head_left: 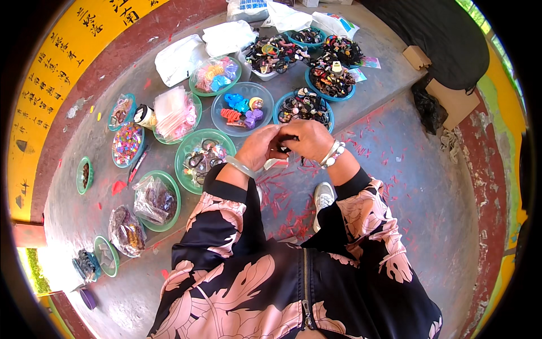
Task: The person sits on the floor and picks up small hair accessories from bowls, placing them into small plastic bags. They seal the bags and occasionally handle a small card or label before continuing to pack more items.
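Observation:
My left hand point(257, 148) and my right hand point(311, 139) meet in front of me, fingers curled and fingertips together. Something small and dark shows between them, but the fingers cover most of it, so its kind is unclear. Just beyond the hands, a blue basket point(332, 120) holds dark hair ties with small ornaments. To its left stands a clear bowl point(216, 117) of blue, orange and purple pieces. Left of my left wrist, a green basket point(179, 161) contains dark elastic loops and clear packets. Below the hands, a small white and red item point(276, 163) is partly hidden.
More baskets of hair ties point(342, 51) stand at the back, near white bags point(180, 59). On the left are a basket of colourful bits point(127, 144), a pen point(138, 165) and a bagged bundle point(126, 230). Red scraps point(291, 212) litter the floor around my shoes point(324, 198).

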A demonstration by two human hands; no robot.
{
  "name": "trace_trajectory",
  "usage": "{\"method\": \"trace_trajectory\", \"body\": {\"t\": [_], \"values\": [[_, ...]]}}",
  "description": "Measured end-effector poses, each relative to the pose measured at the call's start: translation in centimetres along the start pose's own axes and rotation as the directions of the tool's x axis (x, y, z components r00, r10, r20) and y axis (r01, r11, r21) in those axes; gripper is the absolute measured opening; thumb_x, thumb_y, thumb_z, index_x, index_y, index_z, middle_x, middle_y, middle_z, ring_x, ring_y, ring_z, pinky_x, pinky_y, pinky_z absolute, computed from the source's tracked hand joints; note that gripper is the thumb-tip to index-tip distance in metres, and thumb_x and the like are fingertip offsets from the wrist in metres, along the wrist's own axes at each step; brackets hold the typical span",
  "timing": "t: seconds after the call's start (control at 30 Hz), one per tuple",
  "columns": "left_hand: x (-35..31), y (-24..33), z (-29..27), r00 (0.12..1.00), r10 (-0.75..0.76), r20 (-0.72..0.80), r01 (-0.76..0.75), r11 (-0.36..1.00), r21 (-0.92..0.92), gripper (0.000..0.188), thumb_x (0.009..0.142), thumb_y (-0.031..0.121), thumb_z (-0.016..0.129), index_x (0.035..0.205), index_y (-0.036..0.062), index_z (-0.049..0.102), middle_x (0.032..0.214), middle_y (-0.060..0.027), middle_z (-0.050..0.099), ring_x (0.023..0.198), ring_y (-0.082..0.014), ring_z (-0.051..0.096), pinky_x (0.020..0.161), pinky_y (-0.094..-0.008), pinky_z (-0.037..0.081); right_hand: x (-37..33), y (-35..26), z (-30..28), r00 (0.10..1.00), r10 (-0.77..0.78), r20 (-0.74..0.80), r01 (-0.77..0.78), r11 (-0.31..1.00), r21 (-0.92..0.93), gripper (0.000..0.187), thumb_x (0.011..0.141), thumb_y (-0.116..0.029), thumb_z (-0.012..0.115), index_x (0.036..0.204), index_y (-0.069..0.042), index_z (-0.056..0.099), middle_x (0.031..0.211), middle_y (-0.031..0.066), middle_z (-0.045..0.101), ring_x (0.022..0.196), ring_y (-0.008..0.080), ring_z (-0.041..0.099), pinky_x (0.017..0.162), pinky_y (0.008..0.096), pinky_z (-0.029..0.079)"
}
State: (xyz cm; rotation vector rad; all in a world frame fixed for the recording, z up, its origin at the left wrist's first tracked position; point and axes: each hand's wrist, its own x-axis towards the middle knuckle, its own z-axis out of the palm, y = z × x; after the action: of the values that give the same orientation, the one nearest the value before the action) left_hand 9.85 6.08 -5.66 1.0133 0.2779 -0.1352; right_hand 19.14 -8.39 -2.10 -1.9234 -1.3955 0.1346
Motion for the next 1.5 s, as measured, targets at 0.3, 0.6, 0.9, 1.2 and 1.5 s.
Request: {"method": "trace_trajectory", "body": {"t": [0.3, 0.6, 0.9, 1.2, 1.5], "values": [[-0.2, 0.4, 0.4, 0.999, -0.006, -0.037, 0.005, 1.000, -0.024, 0.032, 0.093, 0.025, 0.039, 0.110, 0.0029, 0.052, 0.092, -0.0092, 0.059, 0.083, -0.0223, 0.060, 0.065, -0.0341, 0.053, -0.1, 1.3, -1.0, 0.995, 0.061, -0.081, -0.039, 0.967, 0.252, 0.014, 0.073, -0.009, 0.062, 0.085, -0.004, 0.067, 0.076, 0.0096, 0.062, 0.068, 0.0211, 0.061, 0.062, 0.0290, 0.047], [-0.3, 0.5, 0.5, 0.999, -0.001, -0.033, 0.002, 0.999, 0.033, 0.030, 0.093, 0.026, 0.039, 0.107, 0.0032, 0.054, 0.090, -0.0065, 0.059, 0.082, -0.0184, 0.060, 0.064, -0.0322, 0.054, -0.1, 1.1, -0.5, 0.987, -0.026, -0.159, 0.034, 0.998, 0.043, 0.014, 0.071, -0.008, 0.060, 0.083, -0.008, 0.067, 0.073, 0.0091, 0.062, 0.068, 0.0272, 0.059, 0.060, 0.0341, 0.048], [-0.2, 0.4, 0.8, 0.999, -0.001, -0.033, 0.002, 0.999, 0.052, 0.031, 0.092, 0.028, 0.042, 0.109, 0.0042, 0.053, 0.090, -0.0062, 0.058, 0.081, -0.0189, 0.061, 0.066, -0.0322, 0.054, -0.4, 0.0, -0.8, 0.986, -0.154, -0.065, 0.122, 0.928, -0.352, 0.012, 0.071, -0.006, 0.058, 0.081, -0.010, 0.064, 0.072, 0.0060, 0.058, 0.066, 0.0260, 0.058, 0.057, 0.0336, 0.048], [-0.3, 0.4, 0.8, 1.000, 0.008, 0.002, -0.008, 0.999, 0.052, 0.031, 0.092, 0.025, 0.040, 0.109, 0.0026, 0.053, 0.096, -0.0077, 0.057, 0.086, -0.0186, 0.060, 0.069, -0.0338, 0.054, -0.3, -0.2, 0.2, 0.975, -0.220, 0.040, 0.218, 0.898, -0.382, 0.005, 0.069, -0.013, 0.057, 0.070, -0.010, 0.060, 0.074, 0.0063, 0.054, 0.070, 0.0256, 0.058, 0.057, 0.0366, 0.048], [0.0, 0.1, -0.3, 0.998, 0.067, -0.017, -0.068, 0.990, -0.121, 0.031, 0.092, 0.024, 0.039, 0.109, 0.0011, 0.052, 0.097, -0.0099, 0.057, 0.087, -0.0197, 0.058, 0.068, -0.0332, 0.054, 0.2, -0.3, 1.1, 0.990, -0.027, -0.138, 0.057, 0.974, 0.219, 0.019, 0.073, 0.001, 0.054, 0.091, -0.004, 0.059, 0.082, 0.0121, 0.061, 0.075, 0.0288, 0.060, 0.064, 0.0323, 0.049]]}}
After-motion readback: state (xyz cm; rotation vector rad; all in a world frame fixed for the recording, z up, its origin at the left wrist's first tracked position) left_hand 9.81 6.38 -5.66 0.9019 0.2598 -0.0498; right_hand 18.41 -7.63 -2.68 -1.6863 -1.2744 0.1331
